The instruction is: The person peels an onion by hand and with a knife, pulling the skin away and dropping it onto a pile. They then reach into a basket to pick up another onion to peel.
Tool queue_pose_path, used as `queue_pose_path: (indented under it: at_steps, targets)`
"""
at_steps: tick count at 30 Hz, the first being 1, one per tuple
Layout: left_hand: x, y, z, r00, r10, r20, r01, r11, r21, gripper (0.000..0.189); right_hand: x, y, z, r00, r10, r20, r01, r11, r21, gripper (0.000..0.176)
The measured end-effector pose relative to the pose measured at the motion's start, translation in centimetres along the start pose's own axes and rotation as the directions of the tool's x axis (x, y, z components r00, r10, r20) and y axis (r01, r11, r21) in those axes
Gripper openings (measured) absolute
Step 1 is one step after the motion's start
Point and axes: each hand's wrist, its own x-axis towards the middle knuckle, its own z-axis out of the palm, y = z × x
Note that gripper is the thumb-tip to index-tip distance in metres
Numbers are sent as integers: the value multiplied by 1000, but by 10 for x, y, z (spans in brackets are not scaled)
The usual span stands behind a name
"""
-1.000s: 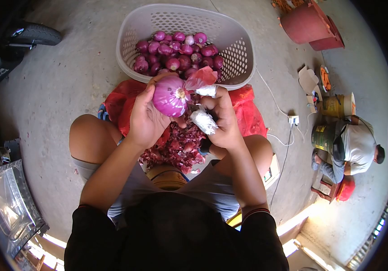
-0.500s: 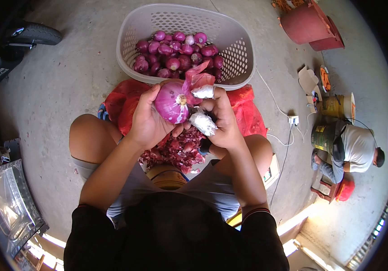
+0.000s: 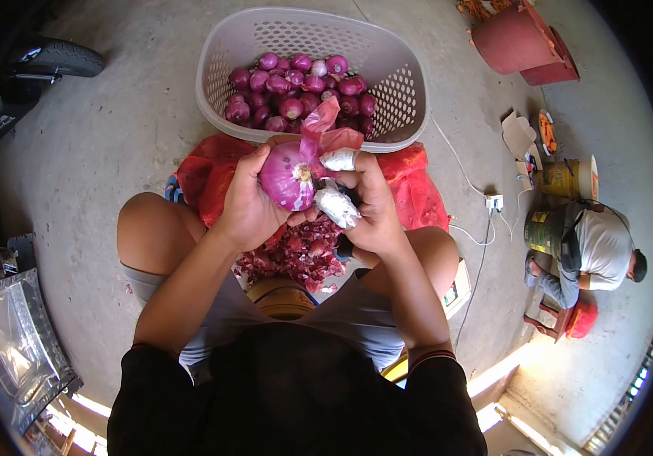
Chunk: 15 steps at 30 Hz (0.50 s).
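A large red onion [image 3: 287, 176] is held up just in front of a pale plastic basket [image 3: 212, 61], on the side nearest the person. The left hand [image 3: 246, 205] cups it from the left, with its fingers curled firmly around the bulb. The right hand [image 3: 372, 209] meets it from the right. Its fingers [image 3: 335, 205], two of them wrapped in white tape, are pinched shut on a strip of loose skin [image 3: 320, 129] that stands up from the onion's top towards the basket. Peeled onions [image 3: 296, 87] fill the basket. A red sack [image 3: 414, 190] lies against the basket's near rim, and a heap of peelings [image 3: 296, 254] lies nearer still, between the knees. Far right of the basket, another person [image 3: 596, 247] crouches on the concrete floor [image 3: 129, 129].
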Motion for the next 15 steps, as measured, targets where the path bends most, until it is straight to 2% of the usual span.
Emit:
queue_pose_path:
  at_steps: [1,4,7,10,13,15]
  targets:
    - [1,-1,-6,996,24,87,-28,999,37,56,0,-1,0,1000,0,1,0,1000,-2,42]
    - [1,-3,-11,998,55,40,-59,994,91,52,1,-1,-6,999,12,42,-8,995,-103,39]
    - [2,-3,-4,991,129,-37,-124,986,113,49,3,-5,-6,999,32,43,-28,996,-84,37]
    - [4,-4,-7,989,148,28,-150,980,133,47,2,-4,-1,996,92,5,-92,985,147,36]
    - [3,-6,-7,992,123,24,-124,987,106,47,5,-12,2,991,125,41,-132,932,338,39]
    - [2,-4,-5,993,109,46,-112,991,76,47,2,-10,-3,989,138,52,-147,950,274,42]
